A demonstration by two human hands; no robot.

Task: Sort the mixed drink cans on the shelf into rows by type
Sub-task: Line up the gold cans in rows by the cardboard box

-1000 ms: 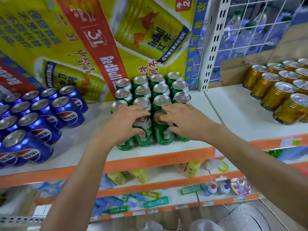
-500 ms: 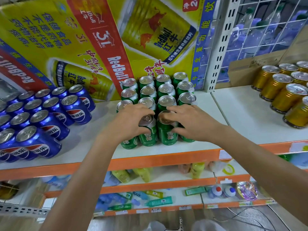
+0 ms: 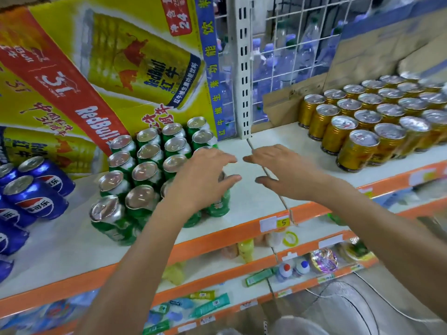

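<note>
White shelf board with orange front edge (image 3: 254,201) before me. Behind it: white slotted metal upright (image 3: 244,68), white wire grid panel (image 3: 290,47), brown cardboard sheet (image 3: 362,49). Lower orange-edged shelves (image 3: 217,277); grey floor (image 3: 362,305) below me. Light even.

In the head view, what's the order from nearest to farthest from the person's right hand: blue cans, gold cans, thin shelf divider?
1. Shelf divider: runs directly under the right hand.
2. Gold cans: on the shelf section to its right.
3. Blue cans: far left, beyond the green cans.
</note>
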